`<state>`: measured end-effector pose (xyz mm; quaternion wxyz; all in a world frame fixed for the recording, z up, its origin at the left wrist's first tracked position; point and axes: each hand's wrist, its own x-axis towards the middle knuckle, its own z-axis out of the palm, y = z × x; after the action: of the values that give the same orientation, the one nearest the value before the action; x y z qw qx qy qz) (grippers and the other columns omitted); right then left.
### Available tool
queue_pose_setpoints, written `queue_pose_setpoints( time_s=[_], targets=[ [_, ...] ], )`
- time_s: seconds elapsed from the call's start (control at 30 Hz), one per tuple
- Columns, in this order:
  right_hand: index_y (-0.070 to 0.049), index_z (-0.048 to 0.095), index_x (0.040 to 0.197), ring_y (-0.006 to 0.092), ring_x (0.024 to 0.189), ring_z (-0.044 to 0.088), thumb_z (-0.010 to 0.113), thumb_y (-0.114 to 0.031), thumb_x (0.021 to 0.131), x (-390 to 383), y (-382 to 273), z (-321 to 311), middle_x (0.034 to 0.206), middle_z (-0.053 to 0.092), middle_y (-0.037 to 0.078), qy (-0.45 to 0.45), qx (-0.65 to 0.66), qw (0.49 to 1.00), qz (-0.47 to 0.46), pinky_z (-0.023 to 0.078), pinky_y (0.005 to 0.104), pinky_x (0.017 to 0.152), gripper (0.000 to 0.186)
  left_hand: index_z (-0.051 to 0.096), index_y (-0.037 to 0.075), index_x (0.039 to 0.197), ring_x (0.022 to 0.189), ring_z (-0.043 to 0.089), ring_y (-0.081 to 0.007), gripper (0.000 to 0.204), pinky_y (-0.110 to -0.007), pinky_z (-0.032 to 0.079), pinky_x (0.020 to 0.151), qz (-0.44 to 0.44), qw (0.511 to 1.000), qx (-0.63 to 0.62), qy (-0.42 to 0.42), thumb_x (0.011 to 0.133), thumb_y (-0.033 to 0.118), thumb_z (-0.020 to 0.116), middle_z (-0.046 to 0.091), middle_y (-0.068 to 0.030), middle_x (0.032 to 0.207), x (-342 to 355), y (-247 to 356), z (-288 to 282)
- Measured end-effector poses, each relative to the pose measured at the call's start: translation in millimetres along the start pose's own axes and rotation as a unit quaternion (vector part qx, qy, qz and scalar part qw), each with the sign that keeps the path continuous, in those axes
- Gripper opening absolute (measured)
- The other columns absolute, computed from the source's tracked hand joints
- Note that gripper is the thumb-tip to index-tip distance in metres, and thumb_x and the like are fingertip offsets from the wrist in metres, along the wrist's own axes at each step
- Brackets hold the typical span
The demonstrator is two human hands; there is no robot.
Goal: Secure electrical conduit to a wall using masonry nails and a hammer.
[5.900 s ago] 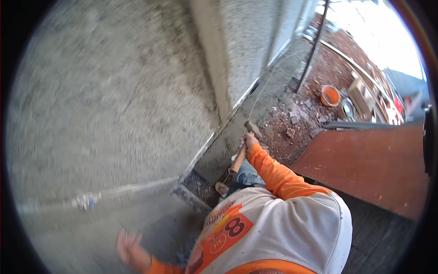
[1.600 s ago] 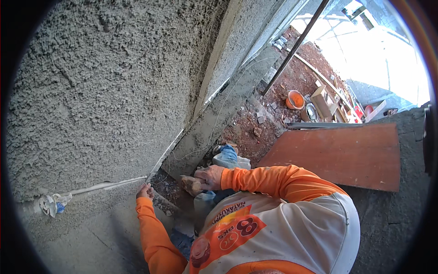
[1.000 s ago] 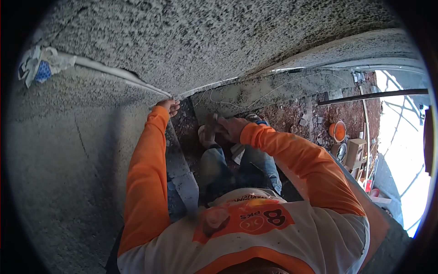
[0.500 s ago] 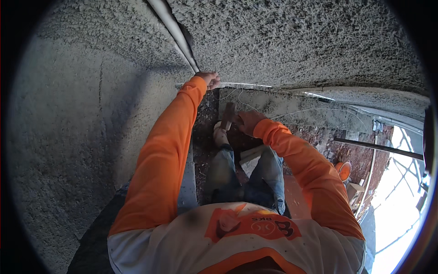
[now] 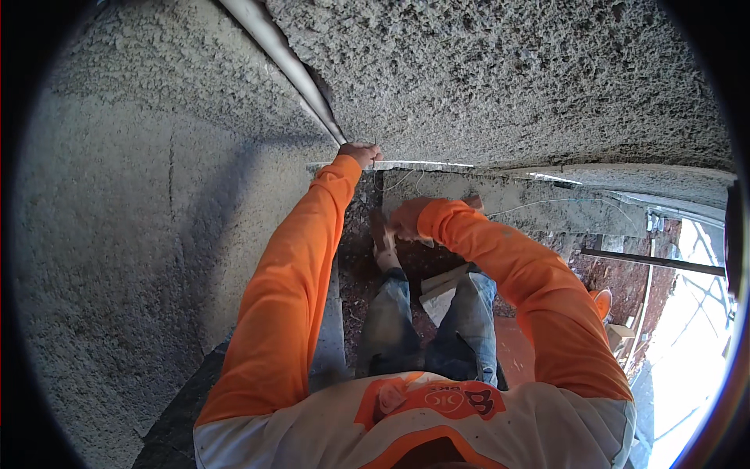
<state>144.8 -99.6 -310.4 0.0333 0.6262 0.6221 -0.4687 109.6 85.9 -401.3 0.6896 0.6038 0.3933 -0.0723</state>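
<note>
My left hand (image 5: 361, 154) is closed at the lower end of a grey pipe (image 5: 297, 74) on the rough concrete wall (image 5: 508, 86), pinching a thin, nail-like piece (image 5: 374, 156) at a white strip along the wall's base. My right hand (image 5: 408, 217) is wrapped round a hammer. Its blurred wooden handle (image 5: 383, 228) angles down over my foot, and what looks like its head (image 5: 473, 202) shows beyond my sleeve. A thin pale string (image 5: 547, 201) loops over the concrete ledge (image 5: 500, 195) below the wall, to the right of my hands.
A side wall (image 5: 141, 234) closes in on the left. A pale block (image 5: 437, 301) lies between my legs, over reddish rubble. On the right are a dark bar (image 5: 648, 260), an orange bucket (image 5: 600, 303), a reddish board (image 5: 516, 352) and bright ground outside.
My left hand has come up to the pipe's end at the corner since the oldest frame. The view has swung toward the wall. Most recently, the hammer has shifted, now blurred by motion.
</note>
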Motion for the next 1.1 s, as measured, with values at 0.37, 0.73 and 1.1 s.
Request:
queue_pose_setpoints(
  time_s=[0.37,0.73,1.1],
  targets=[
    [-0.012,0.057,0.084,0.0318,0.072,0.057,0.050,-0.025,0.072,-6.6,1.5,-9.4,0.075,0.059,0.014,-0.014,0.009,0.998,-0.054,0.043,0.0423,0.065,0.019,0.059,-0.002,0.084,0.070,0.059,-0.0121,0.018,-0.020,0.044,0.065,0.006,0.991,-0.133,0.015,0.078,0.015,0.058,0.063,-0.0074,0.079,10.9,-17.1,10.7],
    [-0.011,0.055,0.085,0.0333,0.072,0.056,0.045,-0.033,0.076,8.3,12.1,-15.2,0.075,0.059,0.014,0.000,-0.025,0.997,-0.080,0.043,0.0422,0.064,0.026,0.057,-0.003,0.093,0.080,0.058,-0.0134,0.022,-0.023,0.043,0.074,0.009,0.997,-0.078,0.010,0.079,0.014,0.054,0.061,-0.0078,0.083,-0.1,-3.1,10.1],
    [-0.015,0.055,0.091,0.0315,0.074,0.057,0.048,-0.030,0.075,16.1,20.1,-22.7,0.077,0.060,0.012,0.052,-0.061,0.997,-0.020,0.044,0.0411,0.066,0.024,0.060,0.004,0.092,0.079,0.055,-0.0091,0.024,-0.022,0.040,0.073,0.015,0.999,-0.041,0.014,0.081,0.024,0.052,0.062,-0.0026,0.084,0.9,2.8,10.8]
  ],
)
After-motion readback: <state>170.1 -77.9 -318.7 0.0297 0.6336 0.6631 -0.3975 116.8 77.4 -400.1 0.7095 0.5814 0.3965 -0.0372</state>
